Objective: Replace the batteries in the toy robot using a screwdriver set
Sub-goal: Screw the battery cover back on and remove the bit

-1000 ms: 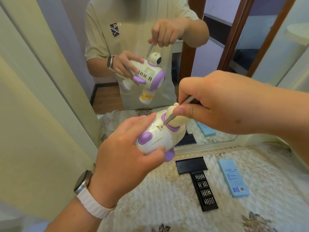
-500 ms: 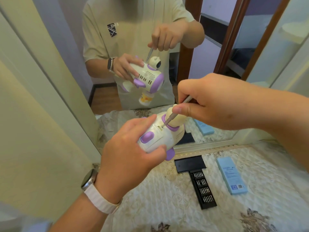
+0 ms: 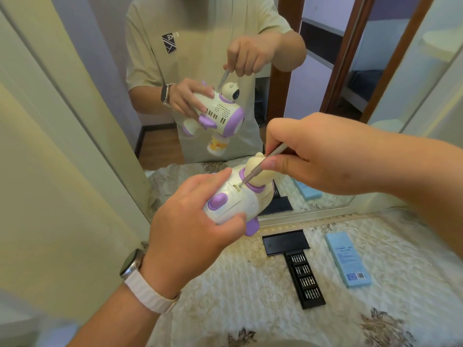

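Loosening the battery-cover screw on the toy robot

The left hand [image 3: 190, 221] is wrapped round the toy robot [image 3: 233, 204], holding it in the air above the far edge of the quilted cover [image 3: 225, 284], near the mirror [image 3: 105, 108]. The right hand [image 3: 325, 161] pinches the screwdriver [image 3: 251, 174], whose tip sits in a recess on the toy's back. The hatch looks not yet off. The next move probably calls for firm pressure along the shaft while twisting, then catching the small screw. The bit tray [image 3: 304, 280] lies mid-cover.

A silver smartwatch [image 3: 130, 262] on a ribbed white strap [image 3: 150, 295] sits behind the person's left hand [image 3: 193, 229]; both forearms are bare. The mirror [image 3: 315, 101] reflects a beige short-sleeved T-shirt [image 3: 200, 31] bearing 1 dark geometric chest logo [image 3: 170, 42].
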